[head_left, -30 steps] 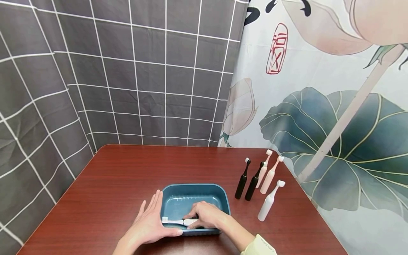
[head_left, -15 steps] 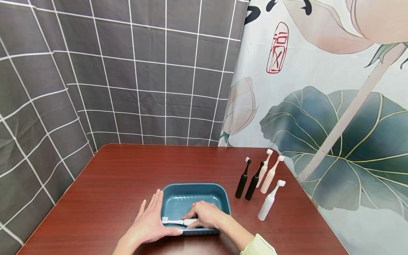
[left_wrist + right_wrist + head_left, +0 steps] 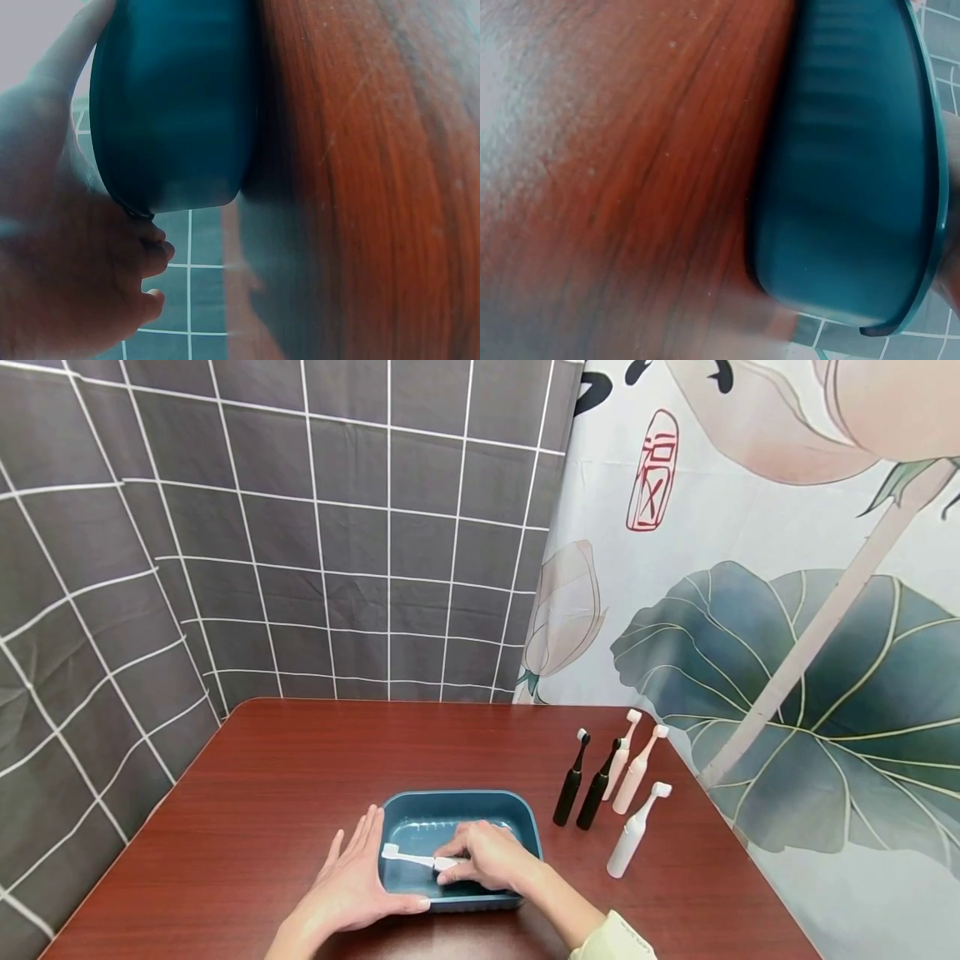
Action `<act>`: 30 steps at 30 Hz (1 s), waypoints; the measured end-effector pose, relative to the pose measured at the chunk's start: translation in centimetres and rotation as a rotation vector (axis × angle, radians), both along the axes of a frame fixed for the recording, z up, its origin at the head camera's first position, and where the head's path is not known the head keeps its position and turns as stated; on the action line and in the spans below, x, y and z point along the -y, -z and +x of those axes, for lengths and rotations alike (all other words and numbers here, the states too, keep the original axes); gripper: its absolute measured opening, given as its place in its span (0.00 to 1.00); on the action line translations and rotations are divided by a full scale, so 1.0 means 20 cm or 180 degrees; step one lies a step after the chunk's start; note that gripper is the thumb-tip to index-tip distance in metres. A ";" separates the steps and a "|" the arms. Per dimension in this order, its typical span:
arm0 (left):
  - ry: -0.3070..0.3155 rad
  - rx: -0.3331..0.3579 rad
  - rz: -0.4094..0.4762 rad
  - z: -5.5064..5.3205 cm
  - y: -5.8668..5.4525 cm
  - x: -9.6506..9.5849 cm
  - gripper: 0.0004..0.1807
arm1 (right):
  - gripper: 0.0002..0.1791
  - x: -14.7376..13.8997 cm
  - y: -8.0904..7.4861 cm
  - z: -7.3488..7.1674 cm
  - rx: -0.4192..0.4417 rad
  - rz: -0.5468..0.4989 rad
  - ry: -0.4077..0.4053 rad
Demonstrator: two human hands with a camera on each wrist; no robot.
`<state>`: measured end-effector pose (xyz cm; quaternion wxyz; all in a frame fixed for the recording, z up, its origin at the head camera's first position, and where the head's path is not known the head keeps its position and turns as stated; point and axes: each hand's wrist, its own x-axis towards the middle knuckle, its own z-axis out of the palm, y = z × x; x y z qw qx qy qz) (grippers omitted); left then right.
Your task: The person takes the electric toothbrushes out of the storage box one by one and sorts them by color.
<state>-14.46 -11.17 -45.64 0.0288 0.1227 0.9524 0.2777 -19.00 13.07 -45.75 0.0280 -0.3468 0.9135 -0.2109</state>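
Note:
A blue plastic bin [image 3: 517,827] stands near the front of the table. Inside it my right hand [image 3: 491,858] pinches a white electric toothbrush [image 3: 415,858] by its handle, the brush head pointing left. Part of the handle is hidden under the fingers. My left hand [image 3: 352,877] rests along the bin's left front corner, its fingers straight and the thumb on the front rim. In the left wrist view the left hand [image 3: 82,247] lies against the bin wall [image 3: 180,105]. Only the bin's outer side [image 3: 847,165] and a sliver of the right hand [image 3: 951,247] show in the right wrist view.
Right of the bin, several electric toothbrushes stand upright: two black [image 3: 567,795] ones, two pink [image 3: 633,781] ones and a white one [image 3: 628,843]. The reddish-brown table [image 3: 315,760] reaches back to a grey grid curtain [image 3: 345,543]; a floral curtain [image 3: 720,635] hangs at the right.
My right hand has moved slightly away from the bin's front wall with the white electric toothbrush, which now shows farther back. The left hand has stayed in place.

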 end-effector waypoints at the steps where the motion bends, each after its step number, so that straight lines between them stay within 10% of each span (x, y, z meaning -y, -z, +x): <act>1: -0.0006 0.0006 -0.0008 0.00 0.00 0.00 0.82 | 0.13 -0.01 0.00 0.00 -0.0008 -0.0058 -0.0004; 30: -0.0012 -0.0018 -0.0024 0.00 0.00 0.00 0.81 | 0.16 -0.12 -0.17 0.00 -0.0058 -0.1322 0.0018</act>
